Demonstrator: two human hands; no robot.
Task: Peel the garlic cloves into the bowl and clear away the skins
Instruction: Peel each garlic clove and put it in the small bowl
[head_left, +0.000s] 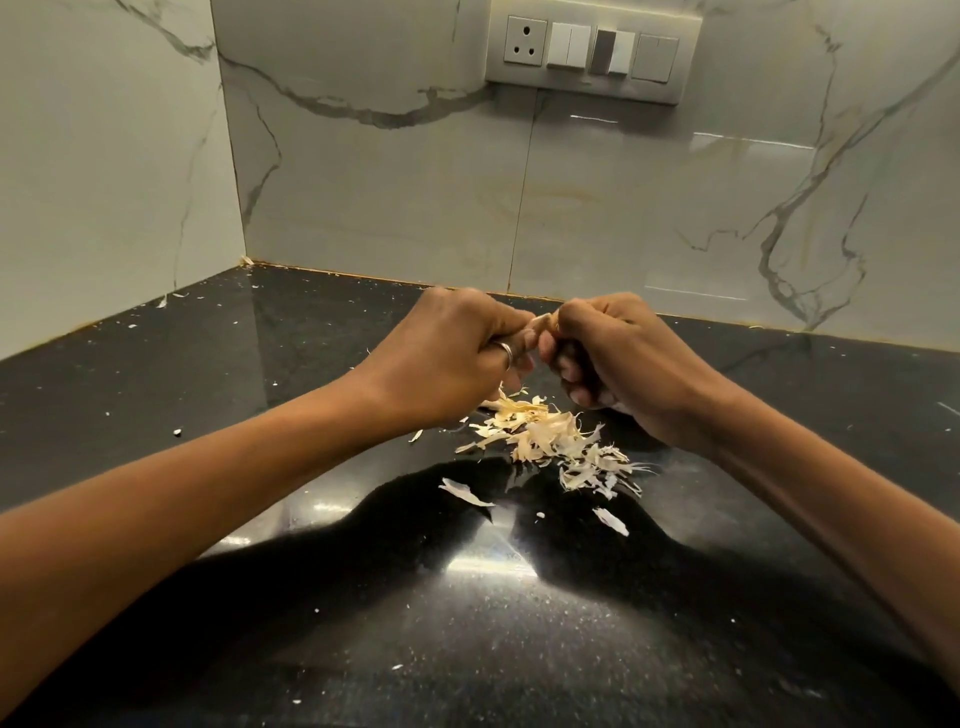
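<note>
Grips of left hand (457, 353) and right hand (613, 358) pinch a garlic clove (543, 322) above the skins (550, 441); clearing remains, bowl unseen.

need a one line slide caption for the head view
Peeling garlic: left hand and right hand pinch a clove over a pile of skins on a black counter.
</note>
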